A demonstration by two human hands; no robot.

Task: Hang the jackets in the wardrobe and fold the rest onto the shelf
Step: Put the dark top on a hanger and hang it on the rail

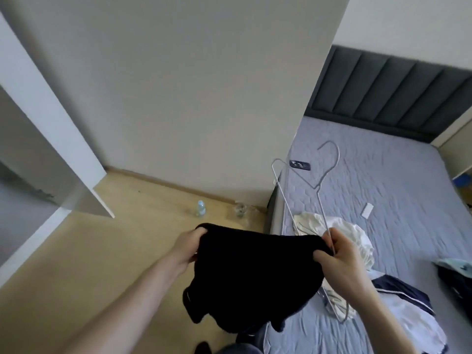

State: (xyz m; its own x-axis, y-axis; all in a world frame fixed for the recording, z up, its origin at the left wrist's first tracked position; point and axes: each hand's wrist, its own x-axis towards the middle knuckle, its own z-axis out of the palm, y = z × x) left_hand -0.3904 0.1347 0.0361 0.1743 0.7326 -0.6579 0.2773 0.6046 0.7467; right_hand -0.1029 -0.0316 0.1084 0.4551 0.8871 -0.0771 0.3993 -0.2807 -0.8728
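Observation:
A black garment (252, 277) hangs in front of me, stretched between both hands. My left hand (187, 247) grips its left top edge. My right hand (339, 259) grips its right top edge together with a grey wire hanger (314, 187), whose hook points up over the bed. A white garment (357, 238) lies crumpled on the bed behind my right hand, and a navy-and-white garment (408, 302) lies nearer me. The open wardrobe (38, 149) with its white door stands at the left.
The bed (383, 187) with a grey-blue cover and dark padded headboard (383, 93) fills the right. On it lie a dark phone (300, 164), a small white card (367, 210) and more clothes (457, 274) at the right edge. A plastic bottle (200, 208) and a glass jar (240, 210) stand on the wooden floor by the wall.

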